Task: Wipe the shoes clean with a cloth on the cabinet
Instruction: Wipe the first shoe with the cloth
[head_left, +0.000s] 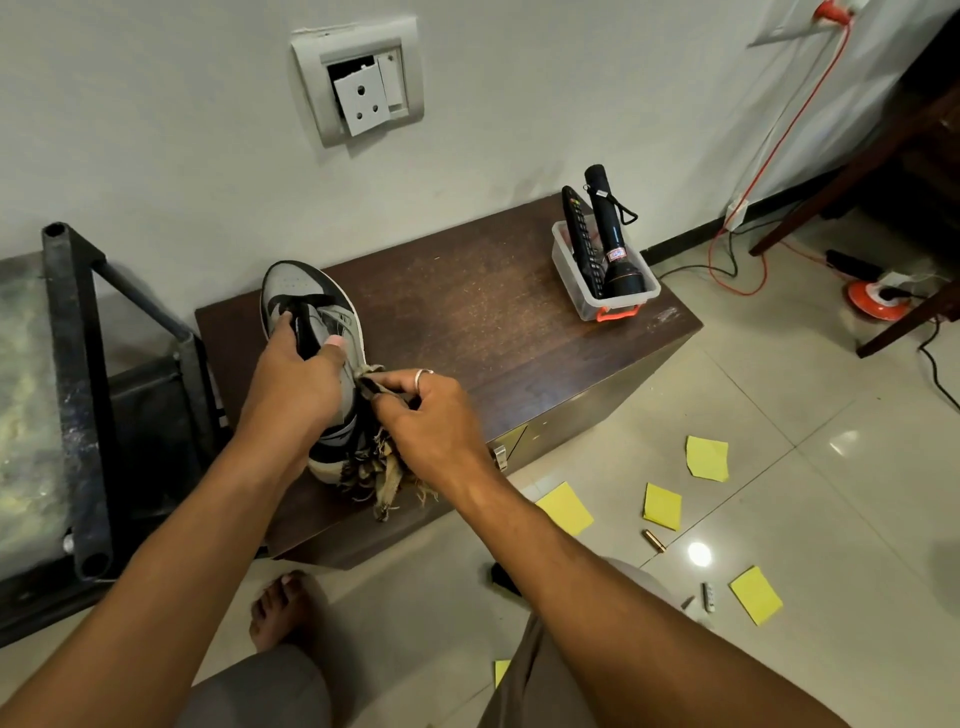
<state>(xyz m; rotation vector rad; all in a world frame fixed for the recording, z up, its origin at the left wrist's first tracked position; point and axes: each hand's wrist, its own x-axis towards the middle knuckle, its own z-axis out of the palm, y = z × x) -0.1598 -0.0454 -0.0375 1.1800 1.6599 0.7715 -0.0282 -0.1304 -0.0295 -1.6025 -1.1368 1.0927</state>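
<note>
A grey and black sneaker (306, 296) lies on the dark brown cabinet (493, 322), toe pointing toward the wall. My left hand (296, 379) grips it over the laces and tongue. My right hand (431, 415), a ring on one finger, pinches a frayed brown cloth (382, 475) against the shoe's right side near the heel. The cloth's ragged end hangs over the cabinet's front edge. Only one shoe is visible.
A clear plastic box (597, 283) with a black torch (613, 234) and a remote stands at the cabinet's back right. A black metal frame (78, 364) is at the left. Yellow paper notes (706, 457) and small items lie on the tiled floor, cables at the right.
</note>
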